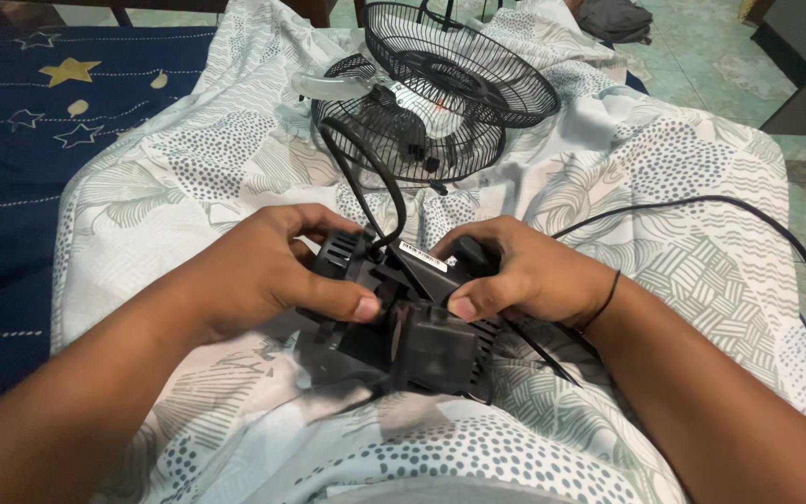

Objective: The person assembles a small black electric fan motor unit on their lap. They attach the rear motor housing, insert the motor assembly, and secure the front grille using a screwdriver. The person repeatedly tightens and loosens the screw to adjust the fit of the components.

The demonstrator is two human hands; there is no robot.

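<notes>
Both my hands grip a black plastic fan motor housing (422,341) that rests on a patterned white sheet in my lap. My left hand (268,271) wraps its left side, thumb pressed on top. From the right, my right hand (515,275) clasps it, thumb pressing down beside the left thumb. A white label strip (422,257) shows on the housing's top. A black power cord (375,182) loops up from between my hands.
Two black wire fan grilles (478,70) lie stacked further up the sheet (664,187), with a translucent fan blade (328,87) beside them. A second black cable (776,233) curves off to the right. A dark blue star-print cover (11,140) lies left; green tiled floor right.
</notes>
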